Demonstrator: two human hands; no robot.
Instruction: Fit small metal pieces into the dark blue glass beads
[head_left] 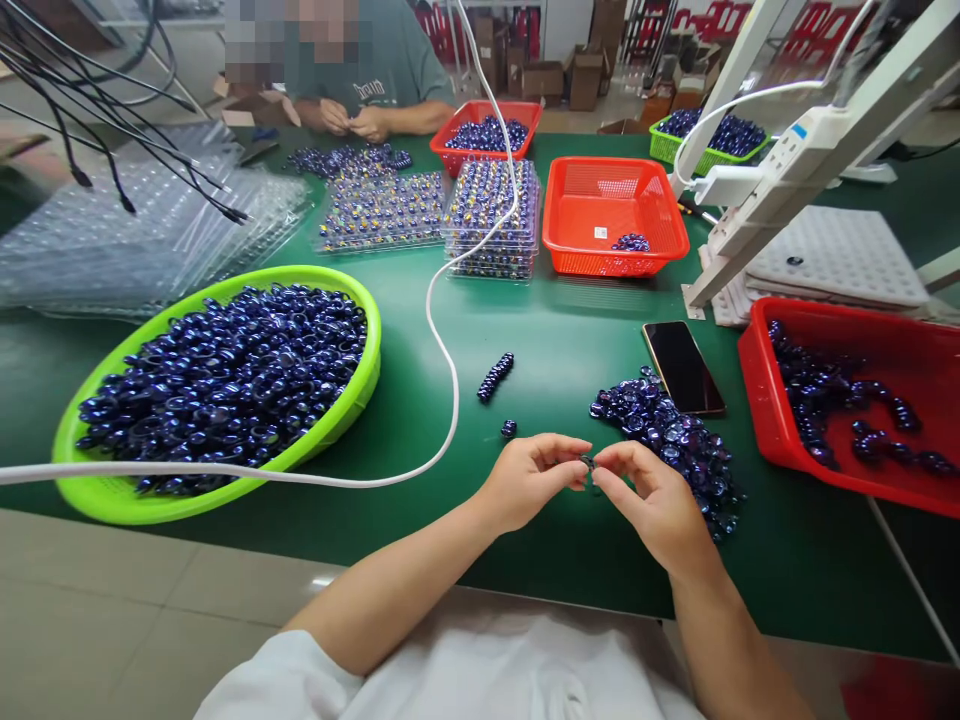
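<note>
Three red containers (616, 263), two lime-green baskets (367, 385) and one phone (684, 367) on the surface (409, 330); one co-worker (375, 75); one short row of blue pieces (496, 378); one lone blue piece (509, 429); the wearer's two hands (517, 487), one small piece (589, 462) between their fingers (564, 476).

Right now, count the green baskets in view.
2: one green basket at the left, the other green basket at the far right. More could be hidden.

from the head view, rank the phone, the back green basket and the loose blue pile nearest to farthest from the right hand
1. Loose blue pile: right beside the right hand.
2. Phone: just beyond the pile, ahead of the hand.
3. Back green basket: far ahead.
</note>
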